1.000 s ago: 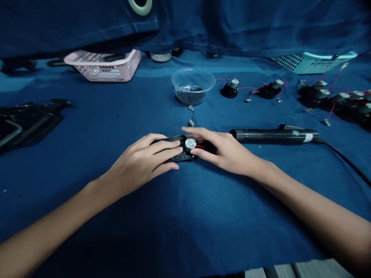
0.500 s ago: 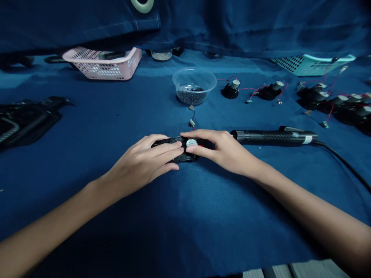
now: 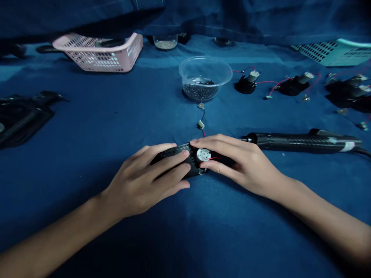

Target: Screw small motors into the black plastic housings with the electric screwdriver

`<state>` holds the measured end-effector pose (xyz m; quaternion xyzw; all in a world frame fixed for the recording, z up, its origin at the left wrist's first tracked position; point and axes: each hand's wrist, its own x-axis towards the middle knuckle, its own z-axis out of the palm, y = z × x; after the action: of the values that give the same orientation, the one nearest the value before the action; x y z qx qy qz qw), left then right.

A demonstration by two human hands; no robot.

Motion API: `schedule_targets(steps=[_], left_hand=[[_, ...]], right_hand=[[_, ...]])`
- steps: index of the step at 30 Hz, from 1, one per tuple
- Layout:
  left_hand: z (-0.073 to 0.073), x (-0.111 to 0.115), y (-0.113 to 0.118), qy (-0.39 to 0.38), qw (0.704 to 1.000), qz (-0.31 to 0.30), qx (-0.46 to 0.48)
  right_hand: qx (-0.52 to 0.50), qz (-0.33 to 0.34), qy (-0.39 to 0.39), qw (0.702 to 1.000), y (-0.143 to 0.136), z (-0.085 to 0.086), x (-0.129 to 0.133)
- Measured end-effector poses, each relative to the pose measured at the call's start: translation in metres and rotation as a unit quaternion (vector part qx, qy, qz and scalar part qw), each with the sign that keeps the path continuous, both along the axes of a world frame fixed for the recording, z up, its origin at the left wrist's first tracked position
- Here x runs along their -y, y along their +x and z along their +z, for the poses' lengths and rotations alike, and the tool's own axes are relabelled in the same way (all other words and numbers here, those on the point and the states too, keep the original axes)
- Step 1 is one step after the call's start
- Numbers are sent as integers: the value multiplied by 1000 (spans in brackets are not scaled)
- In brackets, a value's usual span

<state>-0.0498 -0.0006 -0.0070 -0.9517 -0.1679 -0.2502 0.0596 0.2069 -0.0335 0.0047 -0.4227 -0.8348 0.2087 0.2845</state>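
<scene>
A black plastic housing [image 3: 193,162] lies on the blue cloth between my hands. My left hand [image 3: 147,173] rests over its left part, the fingers wrapped across it. At its right end sits a round motor with a white face [image 3: 203,155] and a red wire. My right hand [image 3: 237,162] has the thumb and fingers around this end, pinching at the motor and housing. Small connectors [image 3: 201,124] on a wire lie just beyond the housing. The black electric screwdriver [image 3: 304,143] lies to the right, its tip close to my right hand.
A clear bowl of small dark screws [image 3: 201,91] stands behind my hands. Black parts with wired motors [image 3: 246,83] line the back right. A pink basket [image 3: 107,61], a teal basket [image 3: 342,54] and a small clear container [image 3: 165,43] are behind. Black parts [image 3: 26,116] lie at left.
The view has shifted and come closer, so things at the right appear further right. My fingers have opened slightly around the motor, showing more of it. Both hands remain on the housing.
</scene>
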Motion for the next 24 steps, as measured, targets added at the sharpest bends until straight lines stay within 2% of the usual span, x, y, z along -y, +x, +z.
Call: schedule_targets(steps=[6,15,24], left_hand=[[4,0,0,-18,999,-16,23],[2,3,-1,-30,999,-5,34],[2,2,0,-74,997,1,6]], right_hand=[[4,4,11,1000,-2,-1,0],[4,-3,3,1000,0,-2,1],[-9,1,-3,1000,0,-3,0]])
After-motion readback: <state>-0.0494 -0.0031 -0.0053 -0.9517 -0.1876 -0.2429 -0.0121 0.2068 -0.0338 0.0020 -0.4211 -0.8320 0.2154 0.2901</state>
